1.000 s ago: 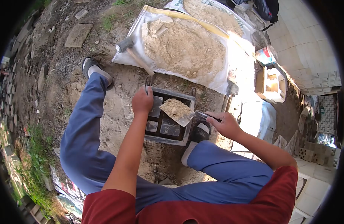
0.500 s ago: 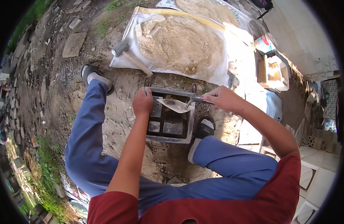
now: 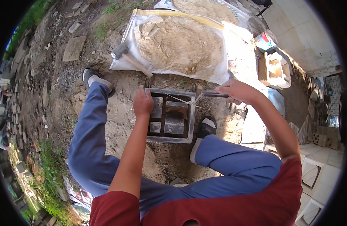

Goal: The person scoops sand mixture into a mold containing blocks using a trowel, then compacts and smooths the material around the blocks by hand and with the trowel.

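A dark metal block mould (image 3: pixel 169 140) lies on the ground between my feet, with rectangular cores inside and loop handles on its far side. My left hand (image 3: pixel 143 102) is closed on the mould's left rim near the far corner. In my right hand (image 3: pixel 237 91) is the dark handle of a trowel (image 3: pixel 215 93), held beyond the mould's right side. The trowel's blade is turned nearly edge-on and shows as a thin strip over the far part of the mould. Gaps between the cores look dark, and brownish material sits by the middle core.
Beyond the mould, a pile of sandy mix (image 3: pixel 181 45) lies on a white sack sheet (image 3: pixel 122 62). A mallet (image 3: pixel 120 51) rests at the sheet's left corner. To the right stand a hollow block (image 3: pixel 277 71) and a bucket (image 3: pixel 265 40). Sandals are on both feet beside the mould.
The trowel blade has turned from flat, carrying some mix, to edge-on, and mix no longer shows on it. My right hand has shifted right and slightly away. My left hand stays put.
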Demonstrator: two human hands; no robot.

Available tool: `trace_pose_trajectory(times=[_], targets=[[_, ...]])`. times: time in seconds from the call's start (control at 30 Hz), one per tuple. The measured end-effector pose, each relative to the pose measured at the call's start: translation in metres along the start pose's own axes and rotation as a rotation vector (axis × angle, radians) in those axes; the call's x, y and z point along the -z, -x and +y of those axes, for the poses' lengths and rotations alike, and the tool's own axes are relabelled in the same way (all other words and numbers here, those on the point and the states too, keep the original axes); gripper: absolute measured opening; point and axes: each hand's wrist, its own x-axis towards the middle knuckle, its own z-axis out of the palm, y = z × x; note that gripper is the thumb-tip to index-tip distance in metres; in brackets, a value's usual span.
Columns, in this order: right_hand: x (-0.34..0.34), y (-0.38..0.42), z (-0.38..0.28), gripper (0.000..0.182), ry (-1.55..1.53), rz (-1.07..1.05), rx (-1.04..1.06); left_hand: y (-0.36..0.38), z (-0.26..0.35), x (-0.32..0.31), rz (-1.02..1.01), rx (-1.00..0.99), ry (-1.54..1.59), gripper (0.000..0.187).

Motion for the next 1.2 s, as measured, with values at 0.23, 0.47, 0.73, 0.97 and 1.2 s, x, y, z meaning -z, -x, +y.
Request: trace_pose_trajectory(times=[0.23, 0.47, 0.73, 0.97, 1.2], targets=[[-0.034, -0.051, -0.037, 0.040, 0.208, 0.056, -0.062, 0.035, -0.016, 0.002, 0.066, -0.052, 0.009, 0.055], [-0.027, -0.074, -0.072, 0.038, 0.286, -0.044, -0.063, 0.049, -0.011, 0.015, 0.014, 0.045, -0.001, 0.047], [-0.045, -0.074, -0.081, 0.041, 0.296, 0.108, -0.041, 0.050, -0.005, 0.014, 0.079, 0.026, -0.024, 0.042], [-0.039, -0.083, -0.090, 0.038, 0.332, -0.009, -0.010, 0.048, -0.003, 0.016, -0.023, 0.110, -0.037, 0.042], [-0.048, -0.085, -0.094, 0.041, 0.495, -0.001, 0.043, 0.047, -0.001, 0.019, 0.001, 0.098, -0.033, 0.040]])
